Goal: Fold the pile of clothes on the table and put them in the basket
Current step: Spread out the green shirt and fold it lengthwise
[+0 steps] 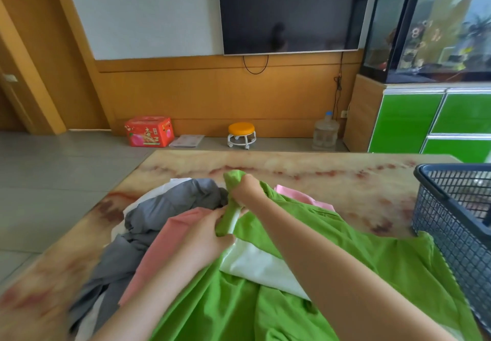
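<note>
A bright green garment (358,258) spreads over the near half of the marble-patterned table (332,181), with a white cloth (263,266) lying on it. My right hand (245,189) grips a bunched end of the green garment and lifts it above the pile. My left hand (210,237) pinches the same green strip lower down. To the left lie a grey garment (170,207), a pink one (164,247) and more white fabric. The dark mesh basket (449,223) stands at the table's right edge.
Beyond the table on the floor are a red box (149,131), a small orange-topped stool (241,134) and a water jug (325,131). A dark TV (289,11) hangs on the wall, and a fish tank sits on a green cabinet (430,120) at right.
</note>
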Action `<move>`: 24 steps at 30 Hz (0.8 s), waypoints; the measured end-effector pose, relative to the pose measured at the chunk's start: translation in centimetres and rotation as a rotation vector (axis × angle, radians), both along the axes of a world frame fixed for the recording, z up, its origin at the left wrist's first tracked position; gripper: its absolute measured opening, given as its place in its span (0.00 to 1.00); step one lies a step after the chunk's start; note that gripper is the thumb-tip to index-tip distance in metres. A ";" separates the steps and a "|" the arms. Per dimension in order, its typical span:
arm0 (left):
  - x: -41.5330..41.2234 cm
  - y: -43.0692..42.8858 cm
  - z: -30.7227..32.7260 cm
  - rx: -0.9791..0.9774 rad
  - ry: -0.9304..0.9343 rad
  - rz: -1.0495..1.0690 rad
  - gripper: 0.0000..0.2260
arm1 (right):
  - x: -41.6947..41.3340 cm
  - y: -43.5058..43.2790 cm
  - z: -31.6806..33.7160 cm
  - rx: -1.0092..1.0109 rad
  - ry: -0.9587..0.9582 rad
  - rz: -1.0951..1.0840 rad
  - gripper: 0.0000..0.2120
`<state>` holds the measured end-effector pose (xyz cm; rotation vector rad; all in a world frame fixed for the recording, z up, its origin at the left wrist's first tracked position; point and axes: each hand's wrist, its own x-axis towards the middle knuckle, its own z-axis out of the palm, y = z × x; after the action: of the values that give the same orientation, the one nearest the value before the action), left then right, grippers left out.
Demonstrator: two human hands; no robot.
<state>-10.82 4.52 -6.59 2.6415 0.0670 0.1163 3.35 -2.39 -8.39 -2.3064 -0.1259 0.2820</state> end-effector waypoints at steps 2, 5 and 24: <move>0.0 -1.9 0.3 -0.050 0.001 -0.063 0.18 | -0.3 -3.3 0.5 0.079 -0.073 -0.055 0.15; 0.1 -5.4 0.3 -0.087 0.047 -0.118 0.19 | -1.0 -9.7 -0.4 0.415 -0.088 -0.187 0.13; -0.4 -15.7 -5.1 -0.029 0.309 -0.271 0.21 | -4.2 -22.2 -8.5 0.413 -0.063 -0.309 0.22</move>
<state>-11.23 -11.15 -11.72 2.5883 -0.1842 -0.3803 -0.84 -24.58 -16.87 -1.8891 0.1307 0.0196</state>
